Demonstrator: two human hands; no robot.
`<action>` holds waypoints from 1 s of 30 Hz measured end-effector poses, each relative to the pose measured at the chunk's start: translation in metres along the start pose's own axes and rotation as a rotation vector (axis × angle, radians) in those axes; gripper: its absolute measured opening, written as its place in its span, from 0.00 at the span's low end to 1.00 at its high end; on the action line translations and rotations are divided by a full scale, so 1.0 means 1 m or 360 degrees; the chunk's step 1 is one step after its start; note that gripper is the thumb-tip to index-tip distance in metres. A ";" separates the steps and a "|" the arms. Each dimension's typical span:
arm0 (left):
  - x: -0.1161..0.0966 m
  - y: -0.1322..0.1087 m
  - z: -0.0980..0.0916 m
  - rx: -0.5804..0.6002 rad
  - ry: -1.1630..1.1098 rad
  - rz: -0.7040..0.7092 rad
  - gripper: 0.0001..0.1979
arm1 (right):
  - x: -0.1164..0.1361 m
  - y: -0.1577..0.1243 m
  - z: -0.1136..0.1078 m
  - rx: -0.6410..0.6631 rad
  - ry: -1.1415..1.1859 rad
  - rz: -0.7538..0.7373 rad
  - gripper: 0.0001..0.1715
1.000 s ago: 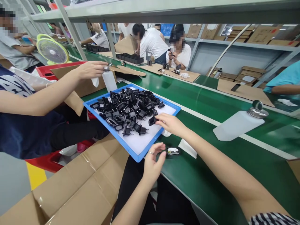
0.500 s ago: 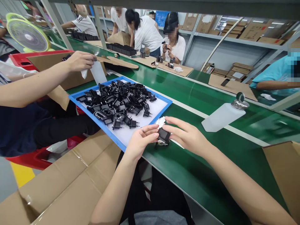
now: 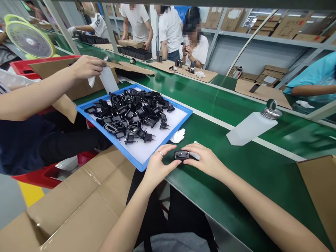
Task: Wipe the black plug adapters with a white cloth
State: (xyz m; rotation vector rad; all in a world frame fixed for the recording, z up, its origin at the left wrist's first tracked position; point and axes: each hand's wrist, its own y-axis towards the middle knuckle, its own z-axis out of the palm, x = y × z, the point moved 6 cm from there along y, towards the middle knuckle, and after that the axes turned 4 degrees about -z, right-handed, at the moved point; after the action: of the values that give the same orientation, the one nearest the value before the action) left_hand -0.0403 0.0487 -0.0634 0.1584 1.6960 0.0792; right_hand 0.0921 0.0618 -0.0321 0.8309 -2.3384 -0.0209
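Note:
Over the near edge of the green belt, a black plug adapter (image 3: pixel 181 155) is held with its oval end facing up toward me. My right hand (image 3: pixel 206 158) pinches its right side between thumb and fingers. My left hand (image 3: pixel 159 166), a ring on one finger, curls round its left side, thumb at the lower edge. Just beyond my hands lies a crumpled white tissue (image 3: pixel 178 136). Something white shows partly under my right fingers; I cannot tell what. A blue-rimmed tray (image 3: pixel 168 140) to the left holds a heap of black plug adapters (image 3: pixel 133 113).
A white pump bottle (image 3: pixel 253 128) stands on the green belt (image 3: pixel 212 122) at right, near a cardboard box (image 3: pixel 319 189). A co-worker's hand (image 3: pixel 90 66) is at the left, beside another white bottle (image 3: pixel 109 79). Cardboard (image 3: pixel 86 203) lies at lower left. Other people work across the belt.
The adapter has been turned so its oval end faces up. The white tissue, previously at my fingertips, now lies apart on the belt. Across the belt, two people have straightened up.

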 end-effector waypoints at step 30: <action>-0.024 0.017 0.015 0.0546 0.1417 -0.0413 0.12 | 0.008 0.016 0.008 0.0576 -0.0550 0.0348 0.14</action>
State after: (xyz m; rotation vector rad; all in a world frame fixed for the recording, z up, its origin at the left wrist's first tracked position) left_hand -0.0210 0.0611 -0.0397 0.1675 2.5973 -0.3934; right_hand 0.0737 0.0683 -0.0303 0.7825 -2.7998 0.3904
